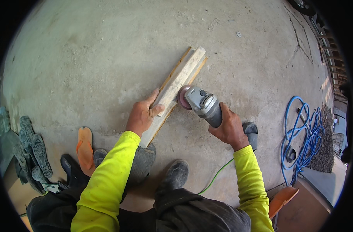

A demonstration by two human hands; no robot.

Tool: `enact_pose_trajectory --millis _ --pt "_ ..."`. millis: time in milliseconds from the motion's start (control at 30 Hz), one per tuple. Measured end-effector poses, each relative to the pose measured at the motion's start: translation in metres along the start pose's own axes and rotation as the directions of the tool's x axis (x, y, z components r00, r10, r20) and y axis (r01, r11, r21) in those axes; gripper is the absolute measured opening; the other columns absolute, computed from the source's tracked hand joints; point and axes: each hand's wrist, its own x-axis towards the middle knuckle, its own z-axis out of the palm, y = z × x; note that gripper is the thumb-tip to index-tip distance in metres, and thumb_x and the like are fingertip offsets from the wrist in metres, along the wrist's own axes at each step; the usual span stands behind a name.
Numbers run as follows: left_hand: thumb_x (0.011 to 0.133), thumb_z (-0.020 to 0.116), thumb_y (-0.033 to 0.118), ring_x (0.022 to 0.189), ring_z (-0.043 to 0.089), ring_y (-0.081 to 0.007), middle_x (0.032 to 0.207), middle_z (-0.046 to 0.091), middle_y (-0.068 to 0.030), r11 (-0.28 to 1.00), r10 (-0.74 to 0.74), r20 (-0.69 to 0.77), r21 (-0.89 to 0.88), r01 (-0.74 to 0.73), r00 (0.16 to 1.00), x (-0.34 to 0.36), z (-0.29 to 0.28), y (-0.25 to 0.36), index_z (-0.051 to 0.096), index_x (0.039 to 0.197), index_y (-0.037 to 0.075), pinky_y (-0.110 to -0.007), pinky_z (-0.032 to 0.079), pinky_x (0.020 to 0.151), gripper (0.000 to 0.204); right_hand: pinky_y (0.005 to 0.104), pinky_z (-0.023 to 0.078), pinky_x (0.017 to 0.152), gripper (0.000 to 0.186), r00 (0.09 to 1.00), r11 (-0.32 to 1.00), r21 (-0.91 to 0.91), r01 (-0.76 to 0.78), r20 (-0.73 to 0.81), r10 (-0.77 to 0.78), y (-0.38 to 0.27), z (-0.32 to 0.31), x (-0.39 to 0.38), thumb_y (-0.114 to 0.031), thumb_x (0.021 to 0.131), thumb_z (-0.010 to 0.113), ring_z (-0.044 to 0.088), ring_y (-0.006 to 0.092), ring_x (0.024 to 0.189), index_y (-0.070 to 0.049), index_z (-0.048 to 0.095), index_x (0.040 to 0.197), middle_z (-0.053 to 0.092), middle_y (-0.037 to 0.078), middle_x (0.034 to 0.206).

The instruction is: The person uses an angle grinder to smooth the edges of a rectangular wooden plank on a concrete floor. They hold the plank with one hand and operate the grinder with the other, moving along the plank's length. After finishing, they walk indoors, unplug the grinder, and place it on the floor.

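- Gripping a grey angle grinder (206, 105), my right hand (231, 127) sets its disc (184, 97) beside the pale timber (182, 79);
- my left hand (141, 116) clasps the timber's nearer half;
- the timber slants over the concrete floor (87, 65), ahead of my right boot (176, 174).

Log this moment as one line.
left grip: holds long pale wood-like bar | right grip: holds grey angle grinder | round reddish disc: at bar's side, contact unclear | coiled blue hose: on grey concrete floor
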Motion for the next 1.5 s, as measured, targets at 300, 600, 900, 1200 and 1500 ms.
enact_pose_trajectory --millis 300,600,900,1200,1500 --pt "0.087 0.067 0.064 0.130 0.058 -0.0396 0.135 0.060 -0.0303 1.000 -0.030 0.017 0.000 0.030 0.999 0.001 0.001 -0.005 0.051 0.148 0.003 -0.039 0.049 0.106 0.088 0.0481 0.058 0.083 0.071 1.000 0.999 -0.017 -0.027 0.001 0.027 0.003 -0.004 0.014 -0.015 0.066 0.078 0.072 0.0433 0.091 0.000 0.052 0.131 0.070 0.027 0.104" --pt "0.087 0.065 0.068 0.130 0.059 -0.0386 0.134 0.061 -0.0303 0.999 0.002 0.017 -0.035 -0.002 1.000 0.002 -0.001 -0.007 0.052 0.146 0.001 -0.039 0.048 0.106 0.091 0.0465 0.059 0.085 0.069 0.999 0.998 -0.048 -0.031 -0.035 0.030 0.004 -0.013 0.026 -0.016 0.065 0.079 0.072 0.0413 0.094 -0.001 0.054 0.127 0.070 0.024 0.106" --pt "0.085 0.063 0.073 0.130 0.059 -0.0386 0.134 0.061 -0.0307 0.997 -0.065 0.058 -0.027 0.067 0.996 0.001 -0.001 -0.009 0.051 0.147 0.001 -0.039 0.047 0.106 0.096 0.0457 0.059 0.086 0.074 0.999 0.997 -0.082 -0.002 0.047 0.006 0.009 -0.009 0.027 -0.015 0.064 0.080 0.073 0.0403 0.093 0.001 0.053 0.132 0.071 0.025 0.107" --pt "0.087 0.060 0.075 0.130 0.059 -0.0383 0.134 0.061 -0.0318 0.999 -0.013 0.023 -0.047 0.014 1.000 0.001 0.000 -0.009 0.051 0.146 0.000 -0.039 0.047 0.106 0.097 0.0458 0.059 0.086 0.075 0.990 0.996 -0.084 0.014 0.138 -0.002 0.009 -0.009 0.024 -0.016 0.065 0.080 0.072 0.0423 0.095 0.001 0.052 0.133 0.070 0.026 0.109" --pt "0.084 0.060 0.077 0.127 0.061 -0.0372 0.132 0.063 -0.0313 1.000 0.001 0.011 -0.016 -0.001 1.000 0.005 -0.002 -0.012 0.052 0.147 0.001 -0.037 0.049 0.104 0.099 0.0460 0.059 0.085 0.073 0.999 0.995 -0.093 0.041 0.028 -0.039 0.013 -0.005 0.023 -0.017 0.066 0.080 0.072 0.0424 0.094 0.000 0.053 0.132 0.070 0.024 0.110"
